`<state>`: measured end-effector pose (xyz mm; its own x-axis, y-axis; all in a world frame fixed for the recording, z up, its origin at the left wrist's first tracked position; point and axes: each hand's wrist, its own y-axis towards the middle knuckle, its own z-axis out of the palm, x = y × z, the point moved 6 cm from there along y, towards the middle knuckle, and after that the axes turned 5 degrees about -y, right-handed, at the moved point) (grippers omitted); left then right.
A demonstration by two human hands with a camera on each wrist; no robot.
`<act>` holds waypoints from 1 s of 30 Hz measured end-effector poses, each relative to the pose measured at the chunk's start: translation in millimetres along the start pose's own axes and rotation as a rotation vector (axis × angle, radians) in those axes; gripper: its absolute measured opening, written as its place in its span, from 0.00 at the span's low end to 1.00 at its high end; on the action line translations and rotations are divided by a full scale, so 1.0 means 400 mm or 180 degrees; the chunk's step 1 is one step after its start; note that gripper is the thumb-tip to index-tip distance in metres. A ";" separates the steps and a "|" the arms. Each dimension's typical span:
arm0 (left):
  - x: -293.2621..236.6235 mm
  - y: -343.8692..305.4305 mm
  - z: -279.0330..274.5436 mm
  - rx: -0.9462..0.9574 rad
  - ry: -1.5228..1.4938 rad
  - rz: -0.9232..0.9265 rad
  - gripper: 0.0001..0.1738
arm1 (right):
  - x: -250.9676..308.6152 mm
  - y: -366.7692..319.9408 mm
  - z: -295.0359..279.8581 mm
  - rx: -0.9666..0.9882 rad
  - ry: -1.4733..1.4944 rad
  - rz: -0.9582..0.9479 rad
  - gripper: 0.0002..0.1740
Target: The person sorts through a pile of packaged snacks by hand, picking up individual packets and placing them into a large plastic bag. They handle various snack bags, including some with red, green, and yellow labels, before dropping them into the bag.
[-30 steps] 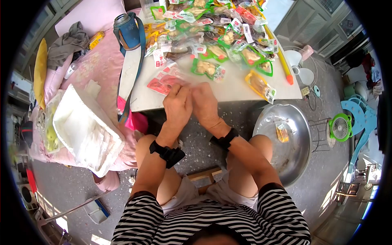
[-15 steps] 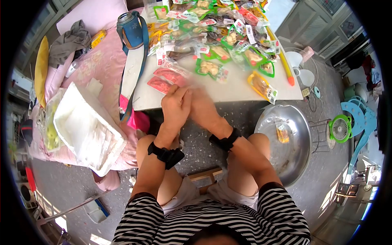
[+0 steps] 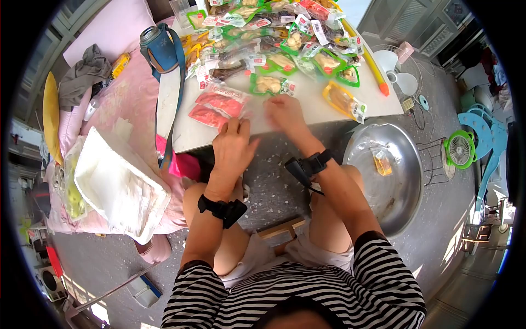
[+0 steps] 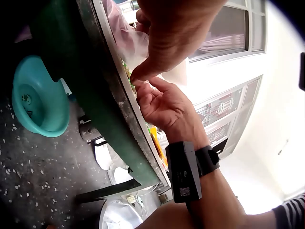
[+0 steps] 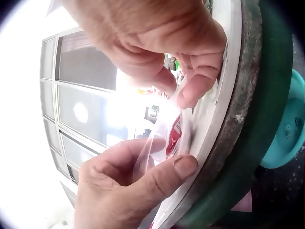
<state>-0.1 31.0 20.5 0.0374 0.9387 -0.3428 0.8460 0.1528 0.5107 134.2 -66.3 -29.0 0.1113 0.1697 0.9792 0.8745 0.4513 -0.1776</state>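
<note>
Clear plastic film (image 5: 155, 126) stretches between the two hands in the right wrist view. The left hand (image 3: 234, 147) pinches its lower part between thumb and fingers at the table's front edge. To its right, the right hand (image 3: 286, 116), slightly blurred, pinches the film's upper edge with thumb and fingertip, as the right wrist view shows. Two red packets (image 3: 222, 101) lie on the table (image 3: 186, 129) just beyond the left hand. A red label shows through or behind the film; which, I cannot tell.
Many food packets (image 3: 279, 61) cover the table's far part, a yellow-edged packet (image 3: 344, 102) near its front. A metal basin (image 3: 402, 181) holding a small packet stands at right. At left are a strapped blue bottle (image 3: 159, 50) and white foam box (image 3: 120, 186).
The hands, close together before, are now apart, the right hand further right. The left hand's fingers are more spread. The head view has shifted slightly, and the red packets lie as before.
</note>
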 end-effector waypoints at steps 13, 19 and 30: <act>-0.014 -0.007 -0.004 -0.0385 0.0091 0.0375 0.17 | -0.025 -0.071 0.013 0.1032 0.0393 0.0937 0.37; -0.052 -0.006 -0.024 -0.0366 -0.0647 0.0816 0.13 | 0.044 -0.088 0.022 0.0533 0.0055 -0.0200 0.14; 0.013 0.000 -0.091 -0.1111 -0.1936 0.0278 0.10 | 0.305 -0.266 -0.348 -0.0056 -0.0085 -0.0994 0.10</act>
<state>-19.4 47.3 47.3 0.4739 0.6284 -0.6169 0.6103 0.2706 0.7445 120.5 -215.4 122.9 -0.1763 0.0483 0.9832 0.8725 0.4700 0.1333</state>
